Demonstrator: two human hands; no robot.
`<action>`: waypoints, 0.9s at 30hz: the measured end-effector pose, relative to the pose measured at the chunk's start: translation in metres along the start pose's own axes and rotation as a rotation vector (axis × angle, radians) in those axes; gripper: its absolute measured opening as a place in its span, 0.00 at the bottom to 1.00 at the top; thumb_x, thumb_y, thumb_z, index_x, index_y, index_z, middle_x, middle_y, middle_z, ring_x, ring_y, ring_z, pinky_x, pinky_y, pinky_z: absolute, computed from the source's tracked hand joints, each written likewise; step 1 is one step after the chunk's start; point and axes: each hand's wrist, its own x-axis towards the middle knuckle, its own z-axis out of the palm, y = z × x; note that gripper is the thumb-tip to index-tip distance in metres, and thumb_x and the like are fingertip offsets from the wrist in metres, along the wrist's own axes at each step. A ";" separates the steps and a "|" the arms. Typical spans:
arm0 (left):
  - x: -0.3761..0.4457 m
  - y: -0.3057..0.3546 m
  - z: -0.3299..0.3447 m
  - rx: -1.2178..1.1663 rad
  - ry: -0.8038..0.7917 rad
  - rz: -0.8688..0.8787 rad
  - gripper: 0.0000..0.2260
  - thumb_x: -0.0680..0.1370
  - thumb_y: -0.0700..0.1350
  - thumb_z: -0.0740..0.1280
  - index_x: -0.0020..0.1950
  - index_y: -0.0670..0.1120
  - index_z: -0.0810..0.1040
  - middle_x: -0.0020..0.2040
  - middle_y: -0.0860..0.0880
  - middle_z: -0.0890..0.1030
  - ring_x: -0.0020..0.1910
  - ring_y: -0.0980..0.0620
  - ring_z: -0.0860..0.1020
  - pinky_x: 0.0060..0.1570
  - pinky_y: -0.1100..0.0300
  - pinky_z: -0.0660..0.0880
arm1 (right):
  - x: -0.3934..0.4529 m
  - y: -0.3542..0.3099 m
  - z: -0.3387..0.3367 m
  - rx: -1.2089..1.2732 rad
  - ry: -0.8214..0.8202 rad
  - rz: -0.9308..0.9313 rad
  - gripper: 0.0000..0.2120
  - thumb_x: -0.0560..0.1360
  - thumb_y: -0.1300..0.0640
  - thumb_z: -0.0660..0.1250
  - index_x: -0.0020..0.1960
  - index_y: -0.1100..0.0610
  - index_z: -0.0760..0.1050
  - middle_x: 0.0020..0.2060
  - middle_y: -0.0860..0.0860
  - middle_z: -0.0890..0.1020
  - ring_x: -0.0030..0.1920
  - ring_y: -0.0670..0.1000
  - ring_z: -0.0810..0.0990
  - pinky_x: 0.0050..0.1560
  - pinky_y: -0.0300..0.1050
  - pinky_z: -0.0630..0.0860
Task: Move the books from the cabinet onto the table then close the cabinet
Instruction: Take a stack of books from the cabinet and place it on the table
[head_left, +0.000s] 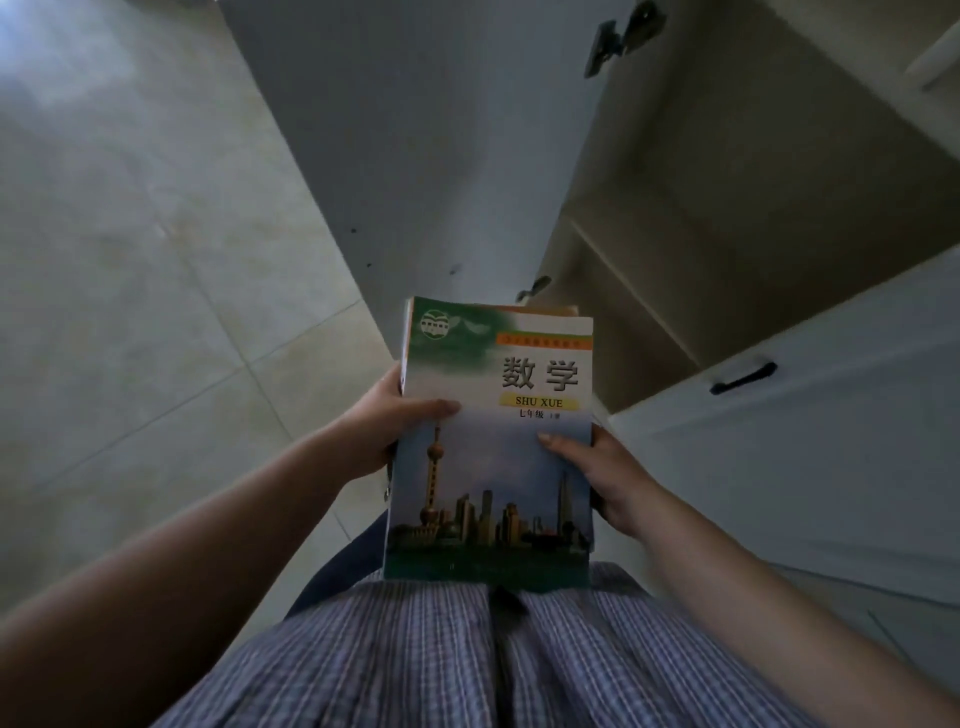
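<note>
I hold a stack of books (493, 467) flat against my body, a maths textbook with a city skyline cover on top. My left hand (387, 434) grips the stack's left edge with the thumb on the cover. On the right edge sits my right hand (605, 478), thumb also on top. How many books lie under the top one is hidden. The cabinet (737, 197) stands open ahead to the right, its beige inside showing. Its white door (426, 156) swings out straight ahead. No table is in view.
A shut white door with a black handle (743, 378) is on the right, beside the open compartment. Pale floor tiles (130, 260) fill the left. Hinges (623, 36) show on the open door's edge.
</note>
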 end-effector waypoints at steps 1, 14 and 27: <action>-0.010 -0.008 -0.006 -0.034 0.037 0.010 0.25 0.70 0.35 0.72 0.64 0.43 0.69 0.56 0.40 0.80 0.48 0.43 0.83 0.40 0.52 0.81 | -0.001 0.001 0.006 -0.029 -0.025 0.014 0.09 0.73 0.59 0.70 0.53 0.52 0.77 0.52 0.53 0.83 0.53 0.55 0.82 0.51 0.51 0.79; -0.122 -0.093 -0.090 -0.363 0.444 0.104 0.25 0.70 0.36 0.72 0.65 0.41 0.67 0.55 0.39 0.78 0.49 0.42 0.80 0.41 0.53 0.82 | -0.003 0.005 0.124 -0.421 -0.372 0.096 0.13 0.73 0.56 0.71 0.56 0.55 0.75 0.52 0.55 0.83 0.51 0.57 0.83 0.47 0.53 0.81; -0.271 -0.197 -0.226 -0.710 0.778 0.197 0.23 0.70 0.36 0.72 0.63 0.41 0.70 0.55 0.39 0.79 0.49 0.41 0.81 0.37 0.53 0.80 | -0.039 0.070 0.345 -0.738 -0.690 0.178 0.16 0.72 0.56 0.71 0.58 0.57 0.75 0.51 0.56 0.84 0.49 0.56 0.85 0.46 0.51 0.82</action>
